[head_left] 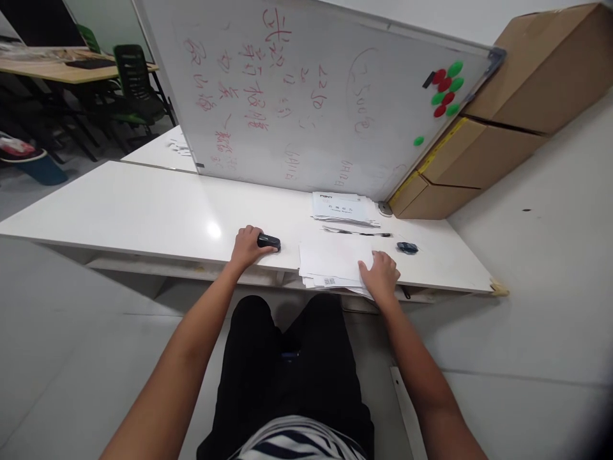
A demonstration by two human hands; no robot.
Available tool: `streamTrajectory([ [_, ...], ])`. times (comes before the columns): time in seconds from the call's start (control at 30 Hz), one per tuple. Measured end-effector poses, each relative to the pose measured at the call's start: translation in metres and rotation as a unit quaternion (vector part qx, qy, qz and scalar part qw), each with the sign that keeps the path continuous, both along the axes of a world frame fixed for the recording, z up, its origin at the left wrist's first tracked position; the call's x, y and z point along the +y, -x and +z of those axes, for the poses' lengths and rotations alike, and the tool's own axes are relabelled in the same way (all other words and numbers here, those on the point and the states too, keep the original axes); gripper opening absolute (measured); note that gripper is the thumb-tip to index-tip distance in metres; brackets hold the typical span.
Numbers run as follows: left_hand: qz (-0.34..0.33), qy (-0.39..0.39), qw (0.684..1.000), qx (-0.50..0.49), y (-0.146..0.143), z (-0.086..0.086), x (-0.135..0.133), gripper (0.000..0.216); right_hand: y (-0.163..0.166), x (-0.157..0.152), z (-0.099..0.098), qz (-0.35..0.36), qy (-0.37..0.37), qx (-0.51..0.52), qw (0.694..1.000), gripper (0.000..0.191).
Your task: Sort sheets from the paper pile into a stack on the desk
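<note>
My left hand [248, 248] is wrapped around a small black stapler [269, 242] on the white tabletop, left of the papers. A loose stack of white paper sheets [330, 259] lies near the front edge, its lower sheets sticking out unevenly toward me. A printed square code shows on one of those lower sheets. My right hand [380, 276] grips the right side of the stack, thumb on top and fingers along its edge. How many sheets it holds cannot be made out.
Behind the stack lie a pile of printed papers [338, 207] and a thin dark pen-like strip [357, 232]. A dark blue object [407, 248] sits to the right. A whiteboard [287, 96] with red writing and stacked cardboard boxes [507, 121] stand along the back.
</note>
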State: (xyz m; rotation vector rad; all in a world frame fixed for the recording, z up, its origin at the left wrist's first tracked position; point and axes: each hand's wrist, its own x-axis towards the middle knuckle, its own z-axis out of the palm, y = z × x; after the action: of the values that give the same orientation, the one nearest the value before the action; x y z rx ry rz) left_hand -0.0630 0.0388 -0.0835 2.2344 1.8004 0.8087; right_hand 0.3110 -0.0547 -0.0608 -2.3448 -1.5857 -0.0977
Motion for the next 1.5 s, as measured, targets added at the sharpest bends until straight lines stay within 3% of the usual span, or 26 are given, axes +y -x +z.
streamTrajectory([
  [0.13,0.005,-0.014,1.0,-0.018,0.0,-0.004,0.002,0.052,0.001,0.02,0.005,0.026,-0.017,-0.044,0.999,0.064],
  [0.3,0.029,-0.037,0.999,-0.02,0.0,-0.007,0.005,0.055,0.01,0.092,0.016,0.147,-0.038,-0.063,0.986,0.051],
  [0.43,0.041,-0.032,0.998,-0.018,0.0,-0.006,0.006,0.057,0.02,0.154,0.014,0.224,0.028,-0.094,0.969,0.049],
  [0.53,0.041,-0.026,0.999,-0.014,0.0,-0.006,0.007,0.056,0.024,0.18,0.004,0.223,0.084,-0.099,0.966,0.048],
  [0.7,0.044,-0.019,0.999,-0.01,0.0,-0.005,0.006,0.056,0.017,0.187,-0.008,0.197,0.106,-0.096,0.97,0.04],
  [1.0,0.06,-0.021,0.998,0.009,0.0,-0.005,0.007,0.058,-0.006,0.185,0.007,0.21,0.126,-0.098,0.965,0.038],
  [1.5,0.07,-0.003,0.997,0.011,-0.003,0.001,0.005,0.057,0.004,0.198,0.006,0.211,0.116,-0.106,0.965,0.049],
])
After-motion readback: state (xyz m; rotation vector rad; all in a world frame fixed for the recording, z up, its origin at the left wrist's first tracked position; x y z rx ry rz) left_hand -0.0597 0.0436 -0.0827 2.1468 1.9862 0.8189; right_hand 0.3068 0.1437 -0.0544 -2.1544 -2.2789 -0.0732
